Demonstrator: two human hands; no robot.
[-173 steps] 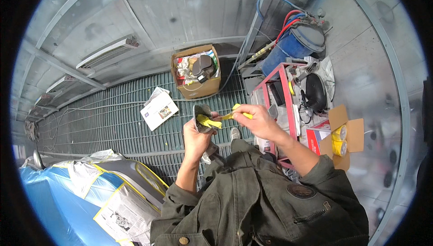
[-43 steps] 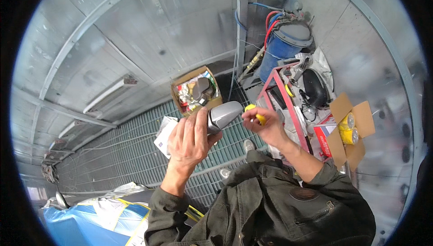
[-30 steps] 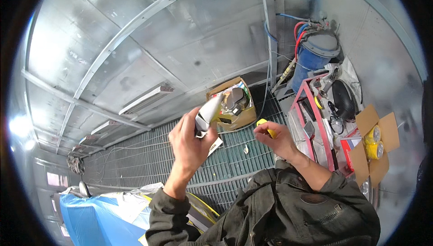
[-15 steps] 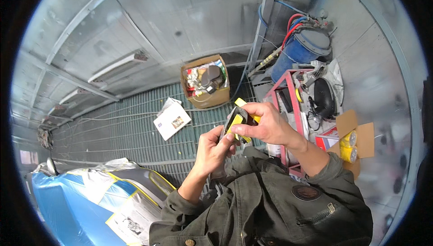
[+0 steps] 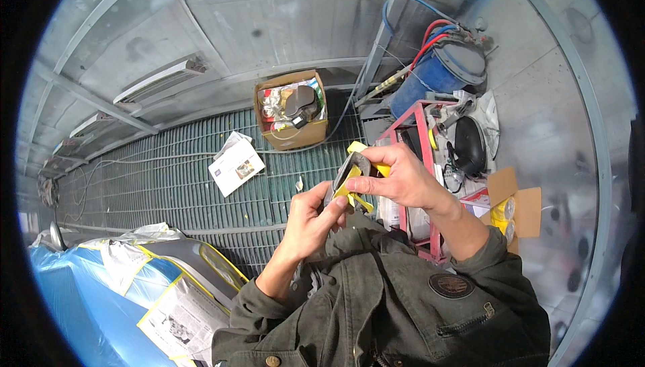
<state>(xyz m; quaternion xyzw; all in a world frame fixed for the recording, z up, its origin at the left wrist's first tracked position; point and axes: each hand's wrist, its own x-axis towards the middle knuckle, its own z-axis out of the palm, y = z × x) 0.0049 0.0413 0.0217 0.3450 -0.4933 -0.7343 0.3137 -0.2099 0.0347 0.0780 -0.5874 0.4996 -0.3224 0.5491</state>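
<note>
Head view: both hands meet on a small grey part wrapped in yellow tape.
Left hand [image 5: 310,216] grips below the grey part [image 5: 351,169]; right hand [image 5: 396,179], fingers pinching the yellow tape [image 5: 349,191], sits right of it.

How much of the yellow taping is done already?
Looks done: the blue-covered shape at lower left already has paper sheets edged with yellow tape. In hand: the left hand holds a small grey part while the right hand presses yellow tape onto it. Left: some grey is not yet covered.
</note>
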